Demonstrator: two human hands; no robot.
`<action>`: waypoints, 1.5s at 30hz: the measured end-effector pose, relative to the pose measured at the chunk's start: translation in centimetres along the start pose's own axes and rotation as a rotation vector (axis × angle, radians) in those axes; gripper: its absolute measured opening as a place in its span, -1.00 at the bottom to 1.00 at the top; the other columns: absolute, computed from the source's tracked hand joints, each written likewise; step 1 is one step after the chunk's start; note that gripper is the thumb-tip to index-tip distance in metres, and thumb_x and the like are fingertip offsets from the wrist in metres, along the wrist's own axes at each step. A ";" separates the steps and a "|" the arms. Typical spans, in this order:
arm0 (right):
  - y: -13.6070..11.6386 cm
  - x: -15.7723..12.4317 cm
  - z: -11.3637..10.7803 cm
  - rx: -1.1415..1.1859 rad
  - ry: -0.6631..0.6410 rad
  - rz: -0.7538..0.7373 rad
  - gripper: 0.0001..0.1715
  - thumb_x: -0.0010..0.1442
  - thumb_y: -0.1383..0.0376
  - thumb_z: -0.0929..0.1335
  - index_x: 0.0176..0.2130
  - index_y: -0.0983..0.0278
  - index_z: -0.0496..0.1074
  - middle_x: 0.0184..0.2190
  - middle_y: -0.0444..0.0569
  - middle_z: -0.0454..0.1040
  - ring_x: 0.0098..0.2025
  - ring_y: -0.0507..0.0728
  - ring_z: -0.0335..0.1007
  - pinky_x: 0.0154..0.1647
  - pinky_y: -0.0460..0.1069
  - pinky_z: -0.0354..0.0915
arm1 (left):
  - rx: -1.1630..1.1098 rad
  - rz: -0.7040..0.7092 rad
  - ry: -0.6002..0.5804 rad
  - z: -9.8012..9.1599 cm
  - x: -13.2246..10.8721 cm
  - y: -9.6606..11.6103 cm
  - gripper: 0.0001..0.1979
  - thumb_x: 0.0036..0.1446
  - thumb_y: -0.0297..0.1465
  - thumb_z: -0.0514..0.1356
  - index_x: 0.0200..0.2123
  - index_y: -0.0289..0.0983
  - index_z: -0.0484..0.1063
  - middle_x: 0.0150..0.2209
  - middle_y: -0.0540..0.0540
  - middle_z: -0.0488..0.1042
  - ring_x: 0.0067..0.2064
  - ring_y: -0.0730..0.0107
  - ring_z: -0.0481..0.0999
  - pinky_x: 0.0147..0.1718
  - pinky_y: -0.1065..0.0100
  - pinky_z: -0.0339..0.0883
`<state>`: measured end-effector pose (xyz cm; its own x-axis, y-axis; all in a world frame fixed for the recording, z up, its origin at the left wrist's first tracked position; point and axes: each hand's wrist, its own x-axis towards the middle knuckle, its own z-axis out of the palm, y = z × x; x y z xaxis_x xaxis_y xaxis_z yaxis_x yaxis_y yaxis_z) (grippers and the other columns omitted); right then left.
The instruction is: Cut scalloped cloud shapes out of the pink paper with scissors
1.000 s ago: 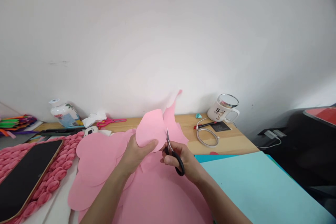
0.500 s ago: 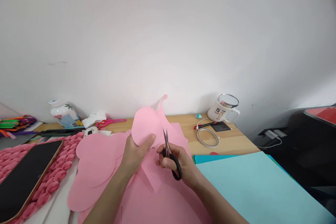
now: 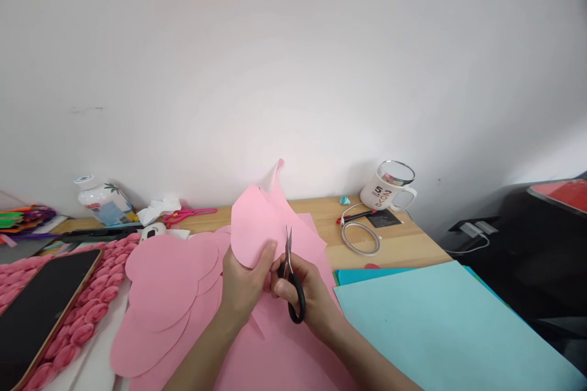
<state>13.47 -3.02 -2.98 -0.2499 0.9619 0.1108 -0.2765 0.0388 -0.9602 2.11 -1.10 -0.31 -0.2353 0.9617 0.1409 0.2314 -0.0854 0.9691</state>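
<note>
Rightward, room separates scissors (image 3: pixel 288 259) from mug (image 3: pixel 381 191); paper (image 3: pixel 254 226) curves at edge.

Paper cutouts (image 3: pixel 162 284) lie left of the left hand (image 3: pixel 245 287), with a phone (image 3: pixel 46 317) farther left on a mat (image 3: pixel 96 313). Behind them, a bottle (image 3: pixel 105 203) sits left of a tissue (image 3: pixel 158 210). Right of the right hand (image 3: pixel 309 296) lie paper sheets (image 3: pixel 440 324); behind these, a cable (image 3: pixel 360 252), then a mug (image 3: pixel 378 192).

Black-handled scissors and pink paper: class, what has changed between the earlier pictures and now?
The curled pink strip has swung left, and the right hand has brought the black-handled scissors slightly left. Nothing was taken up or let go: the left hand still grips the pink paper. The white mug stays put.
</note>
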 end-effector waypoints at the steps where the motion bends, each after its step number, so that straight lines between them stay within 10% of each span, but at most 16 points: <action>1: 0.0 0.0 0.0 0.005 0.002 0.001 -0.59 -0.09 0.03 0.44 -0.48 0.26 0.28 -0.61 -0.22 0.17 -0.56 -0.02 -0.05 -0.50 -0.08 0.01 | -0.002 0.005 0.002 0.0 0.0 0.0 -0.74 -0.12 -0.23 0.25 -0.42 -0.31 0.38 -0.43 -0.10 0.51 -0.36 0.25 0.51 -0.45 0.36 0.39; 45: 0.1 0.0 -0.1 -0.032 0.068 0.040 -0.76 -0.07 0.25 0.39 -0.56 0.28 0.25 -0.71 -0.23 0.23 -0.61 -0.02 0.09 -0.57 -0.10 0.07 | 0.001 -0.061 0.023 0.1 -0.1 0.7 -0.76 -0.23 -0.27 0.27 -0.49 -0.31 0.41 -0.52 -0.07 0.51 -0.45 0.26 0.52 -0.55 0.38 0.41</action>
<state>13.52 -3.02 -3.07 -0.1965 0.9789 0.0555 -0.2374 0.0074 -0.9714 2.42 -1.19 0.33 -0.2703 0.9589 0.0863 0.2175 -0.0265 0.9757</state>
